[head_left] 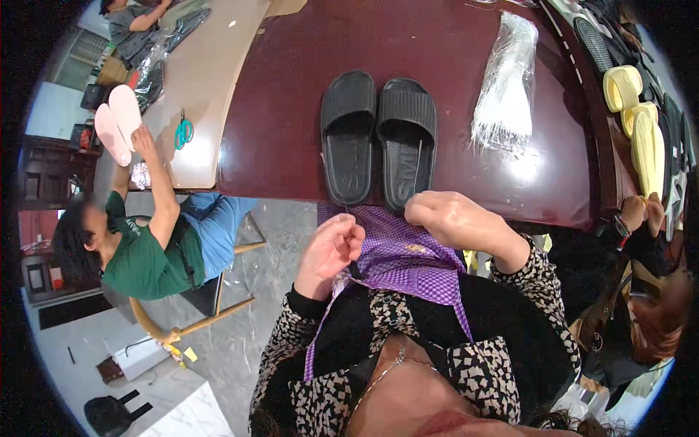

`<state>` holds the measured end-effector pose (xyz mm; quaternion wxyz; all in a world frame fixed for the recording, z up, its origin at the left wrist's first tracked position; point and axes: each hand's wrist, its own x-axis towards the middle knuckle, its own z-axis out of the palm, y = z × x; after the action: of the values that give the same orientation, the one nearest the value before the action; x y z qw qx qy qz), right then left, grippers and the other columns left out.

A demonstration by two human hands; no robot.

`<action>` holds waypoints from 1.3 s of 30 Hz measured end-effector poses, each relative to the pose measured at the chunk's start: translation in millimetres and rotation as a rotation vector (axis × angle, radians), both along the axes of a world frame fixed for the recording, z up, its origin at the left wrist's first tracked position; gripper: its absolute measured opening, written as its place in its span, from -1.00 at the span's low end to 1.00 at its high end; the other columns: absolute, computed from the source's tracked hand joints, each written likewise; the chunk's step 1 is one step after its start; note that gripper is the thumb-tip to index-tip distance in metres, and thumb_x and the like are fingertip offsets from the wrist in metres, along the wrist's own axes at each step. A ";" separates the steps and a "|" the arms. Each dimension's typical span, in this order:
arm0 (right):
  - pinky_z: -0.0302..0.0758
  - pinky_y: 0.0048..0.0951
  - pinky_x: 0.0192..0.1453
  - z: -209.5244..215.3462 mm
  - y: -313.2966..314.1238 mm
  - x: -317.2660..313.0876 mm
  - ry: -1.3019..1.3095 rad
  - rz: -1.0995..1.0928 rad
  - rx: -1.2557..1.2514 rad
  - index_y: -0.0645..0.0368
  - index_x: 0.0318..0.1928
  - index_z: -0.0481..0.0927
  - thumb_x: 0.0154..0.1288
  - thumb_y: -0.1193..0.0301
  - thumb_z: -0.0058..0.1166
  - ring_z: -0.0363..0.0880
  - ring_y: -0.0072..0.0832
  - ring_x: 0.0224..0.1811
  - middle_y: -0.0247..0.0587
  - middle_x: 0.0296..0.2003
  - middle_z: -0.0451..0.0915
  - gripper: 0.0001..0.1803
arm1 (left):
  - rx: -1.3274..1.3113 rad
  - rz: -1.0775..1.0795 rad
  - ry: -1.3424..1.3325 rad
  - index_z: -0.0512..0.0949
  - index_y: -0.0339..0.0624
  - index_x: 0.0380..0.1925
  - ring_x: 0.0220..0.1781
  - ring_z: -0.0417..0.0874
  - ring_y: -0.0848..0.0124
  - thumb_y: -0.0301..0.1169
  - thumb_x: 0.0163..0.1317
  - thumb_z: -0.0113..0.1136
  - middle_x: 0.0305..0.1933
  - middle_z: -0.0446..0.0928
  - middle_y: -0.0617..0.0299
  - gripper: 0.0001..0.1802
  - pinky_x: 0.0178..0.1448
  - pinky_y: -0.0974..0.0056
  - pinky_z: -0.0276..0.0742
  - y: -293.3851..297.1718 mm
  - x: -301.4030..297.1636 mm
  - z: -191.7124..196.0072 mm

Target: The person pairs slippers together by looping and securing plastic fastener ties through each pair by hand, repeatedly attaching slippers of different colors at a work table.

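Observation:
A pair of black slide sandals lies side by side at the table's near edge, toes pointing away: the left sandal point(348, 156) and the right sandal point(406, 164). My right hand point(459, 222) is closed in a pinch at the right sandal's heel. A thin pale strand shows above its fingertips, but what the fingers grip is too small to tell. My left hand point(331, 251) is held in front of the left sandal's heel, fingers curled inward, palm partly showing. Whether anything lies in its fingers is not visible. A bundle of thin clear plastic strands point(506, 91) lies to the right of the sandals.
Left, a person in a green shirt point(149, 258) holds pink sandals point(119, 122). Teal-handled scissors point(183, 133) rest on the paler table point(211, 73). At the right edge, yellow sandals point(646, 146) and dark ones line a rack, with another person's hands point(641, 215) there.

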<state>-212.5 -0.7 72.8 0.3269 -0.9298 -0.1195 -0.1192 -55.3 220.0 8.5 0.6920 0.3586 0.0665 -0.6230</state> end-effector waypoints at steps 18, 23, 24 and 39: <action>0.53 -0.35 -0.22 -35.5 -41.3 73.5 -0.003 -0.346 -0.576 0.23 -0.38 0.48 0.10 0.50 -0.07 0.58 -0.31 -0.26 -0.14 -0.37 0.51 -0.91 | -0.021 -0.119 -0.200 0.47 -0.24 -0.28 -0.30 0.65 0.29 -0.42 0.28 0.01 -0.29 0.59 0.07 -0.87 -0.29 0.25 0.63 -99.7 49.0 -1.2; 0.51 -0.34 -0.10 -44.7 -37.8 67.4 0.016 -0.470 -0.447 0.30 -0.22 0.48 0.10 0.54 -0.10 0.53 -0.25 -0.15 -0.09 -0.26 0.49 -0.79 | 0.002 0.001 -0.178 0.47 -0.29 -0.29 -0.25 0.65 0.26 -0.43 0.29 0.00 -0.27 0.59 0.05 -0.86 -0.21 0.22 0.65 -112.5 63.6 -14.0; 0.50 -0.33 -0.06 -46.8 -36.7 65.1 0.018 -0.489 -0.400 0.33 -0.15 0.48 0.10 0.56 -0.12 0.51 -0.22 -0.11 -0.07 -0.23 0.48 -0.73 | -0.001 0.002 -0.158 0.47 -0.29 -0.29 -0.25 0.65 0.26 -0.43 0.29 0.00 -0.26 0.59 0.04 -0.86 -0.20 0.23 0.65 -111.4 62.4 -13.6; 0.45 -0.31 0.06 -51.8 -34.4 57.6 0.049 -0.500 -0.383 0.43 -0.03 0.44 0.12 0.58 -0.16 0.47 -0.17 -0.04 0.04 -0.12 0.46 -0.63 | 0.105 -0.023 0.107 0.48 -0.25 -0.33 -0.26 0.65 0.29 -0.41 0.26 0.04 -0.27 0.60 0.05 -0.87 -0.29 0.31 0.63 -90.4 10.0 8.8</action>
<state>-155.0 -35.2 21.1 0.1091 -0.9777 0.1006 -0.1488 -45.2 129.6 17.3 0.6605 0.3611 0.1317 -0.6450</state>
